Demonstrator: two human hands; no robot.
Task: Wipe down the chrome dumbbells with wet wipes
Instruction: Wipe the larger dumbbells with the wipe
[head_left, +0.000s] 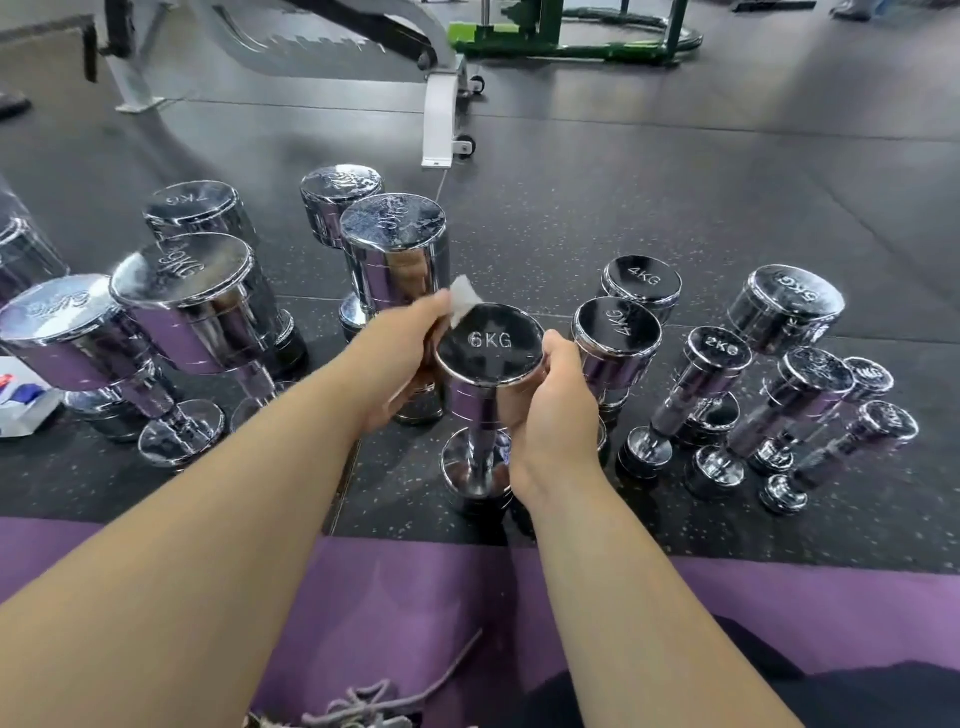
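Gripping the top head of the 6KG dumbbell (491, 345), the right hand (553, 410) is holding it upright on the rubber floor (571, 218) — the left hand (410, 358) is pinching a white wet wipe (464, 301) at its far-left rim.

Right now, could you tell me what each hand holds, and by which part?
Left hand pinches a wet wipe by its lower edge; right hand grips the 6KG dumbbell around its upper head.

The speckled floor (571, 223) carries upright chrome dumbbells (395, 260), a purple mat (779, 587) (near edge) and a white packet (23, 405).
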